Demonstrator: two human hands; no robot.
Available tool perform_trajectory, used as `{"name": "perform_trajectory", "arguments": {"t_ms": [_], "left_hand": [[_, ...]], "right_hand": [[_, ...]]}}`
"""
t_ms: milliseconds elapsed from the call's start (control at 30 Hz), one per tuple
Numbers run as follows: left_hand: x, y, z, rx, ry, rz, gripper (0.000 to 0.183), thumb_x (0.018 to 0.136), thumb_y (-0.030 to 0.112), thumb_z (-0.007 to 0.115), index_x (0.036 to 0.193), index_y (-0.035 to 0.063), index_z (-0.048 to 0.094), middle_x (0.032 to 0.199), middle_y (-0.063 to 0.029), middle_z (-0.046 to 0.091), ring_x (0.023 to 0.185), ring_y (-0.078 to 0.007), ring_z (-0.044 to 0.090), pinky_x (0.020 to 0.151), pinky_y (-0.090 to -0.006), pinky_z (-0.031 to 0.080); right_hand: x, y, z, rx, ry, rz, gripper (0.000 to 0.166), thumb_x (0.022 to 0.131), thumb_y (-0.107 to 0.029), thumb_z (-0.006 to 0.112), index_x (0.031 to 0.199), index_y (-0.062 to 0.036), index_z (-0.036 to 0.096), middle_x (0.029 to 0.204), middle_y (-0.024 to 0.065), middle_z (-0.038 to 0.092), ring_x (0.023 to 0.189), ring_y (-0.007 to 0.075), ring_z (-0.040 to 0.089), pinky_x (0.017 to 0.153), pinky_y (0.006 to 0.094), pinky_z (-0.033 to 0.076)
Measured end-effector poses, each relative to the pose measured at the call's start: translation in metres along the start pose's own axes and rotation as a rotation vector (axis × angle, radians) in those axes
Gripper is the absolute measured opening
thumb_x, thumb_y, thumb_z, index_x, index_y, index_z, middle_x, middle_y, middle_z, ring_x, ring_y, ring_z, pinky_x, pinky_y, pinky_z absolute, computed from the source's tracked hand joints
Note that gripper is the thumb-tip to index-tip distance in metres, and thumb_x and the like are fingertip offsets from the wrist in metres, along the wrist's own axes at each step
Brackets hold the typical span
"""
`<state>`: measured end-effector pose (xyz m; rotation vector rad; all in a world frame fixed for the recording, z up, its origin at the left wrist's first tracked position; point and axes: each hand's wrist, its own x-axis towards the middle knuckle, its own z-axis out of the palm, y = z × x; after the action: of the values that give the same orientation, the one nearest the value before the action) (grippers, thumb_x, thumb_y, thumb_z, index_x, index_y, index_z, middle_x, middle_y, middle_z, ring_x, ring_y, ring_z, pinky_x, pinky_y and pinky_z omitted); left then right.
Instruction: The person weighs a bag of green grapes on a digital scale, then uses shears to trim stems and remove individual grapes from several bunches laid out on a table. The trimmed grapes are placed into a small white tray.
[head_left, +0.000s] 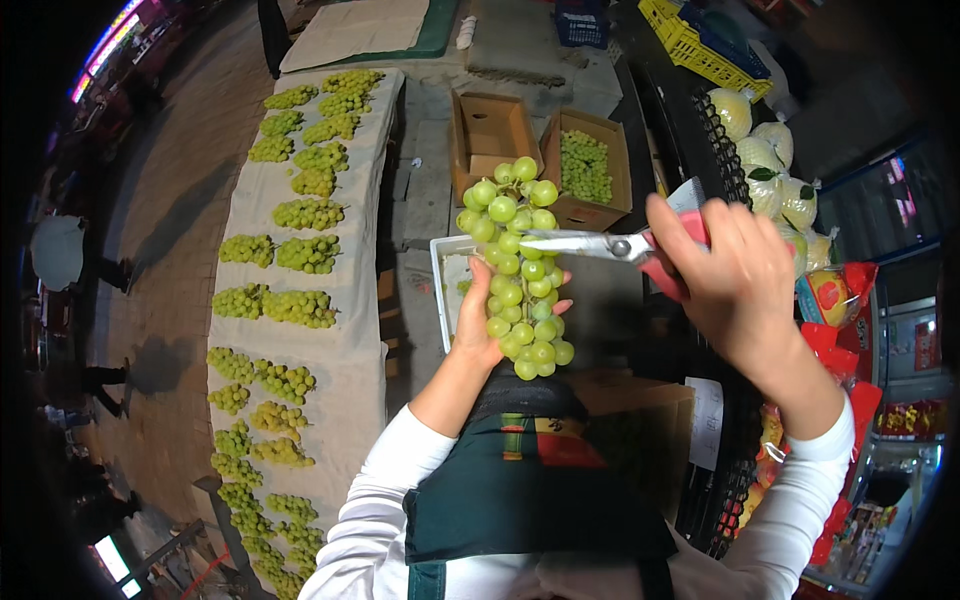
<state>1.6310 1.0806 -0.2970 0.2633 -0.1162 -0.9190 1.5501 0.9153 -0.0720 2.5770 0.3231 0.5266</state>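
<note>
My left hand (480, 319) supports a long bunch of green grapes (525, 285) from behind, thumb on its left side and fingertips showing at its right edge. In my right hand (739, 281) is a pair of scissors (600, 244) with red handles. Its metal blades point left and lie across the upper part of the bunch; whether they touch a stem I cannot tell. Below the grapes, partly hidden by my left hand, stands a white tray (441, 292) with some grapes in it.
A cloth-covered table (345, 375) on the left bears rows of grape bunches (307, 253). Ahead are a cardboard box (491, 124) and another box (592, 214) holding grapes. Net-wrapped fruit (761, 154) and a yellow crate (697, 49) line the right side. People walk on the paving at far left.
</note>
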Motion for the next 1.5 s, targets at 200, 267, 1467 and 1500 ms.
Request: {"name": "perform_trajectory", "arguments": {"t_ms": [200, 267, 1467, 1500], "left_hand": [[-0.003, -0.008, 0.014, -0.068, -0.011, 0.112, 0.059, 0.100, 0.032, 0.050, 0.150, 0.0214, 0.020, 0.145, -0.0121, 0.039, 0.129, -0.0337, 0.047, 0.102, -0.0615, 0.042], [-0.005, -0.010, 0.026, 0.026, 0.011, 0.182, 0.059, 0.100, 0.028, 0.050, 0.149, 0.0194, 0.019, 0.144, -0.0127, 0.039, 0.127, -0.0332, 0.048, 0.101, -0.0607, 0.043], [-0.020, -0.022, 0.028, 0.259, 0.172, 0.480, 0.061, 0.096, 0.031, 0.058, 0.147, 0.0176, 0.027, 0.139, -0.0050, 0.043, 0.122, -0.0266, 0.050, 0.103, -0.0517, 0.044], [-0.019, -0.022, 0.026, 0.271, 0.178, 0.490, 0.062, 0.096, 0.030, 0.058, 0.147, 0.0176, 0.027, 0.138, -0.0049, 0.043, 0.122, -0.0255, 0.050, 0.103, -0.0501, 0.044]], "right_hand": [[-0.049, -0.009, 0.015, 0.038, -0.127, 0.144, 0.039, 0.078, -0.019, 0.068, 0.116, -0.0141, 0.063, 0.077, 0.0071, 0.050, 0.069, 0.0249, 0.052, 0.062, 0.0367, 0.040], [-0.053, -0.007, 0.015, 0.089, -0.155, 0.167, 0.037, 0.078, -0.019, 0.069, 0.115, -0.0135, 0.063, 0.077, 0.0072, 0.051, 0.071, 0.0249, 0.053, 0.063, 0.0369, 0.040], [-0.020, -0.029, -0.014, 0.110, -0.281, -0.038, 0.024, 0.076, -0.010, 0.062, 0.097, -0.0009, 0.059, 0.072, 0.0089, 0.059, 0.063, 0.0235, 0.062, 0.053, 0.0346, 0.045], [-0.018, -0.027, -0.014, 0.132, -0.293, -0.057, 0.028, 0.069, -0.012, 0.068, 0.093, -0.0006, 0.059, 0.071, 0.0076, 0.059, 0.064, 0.0217, 0.063, 0.054, 0.0322, 0.045]]}}
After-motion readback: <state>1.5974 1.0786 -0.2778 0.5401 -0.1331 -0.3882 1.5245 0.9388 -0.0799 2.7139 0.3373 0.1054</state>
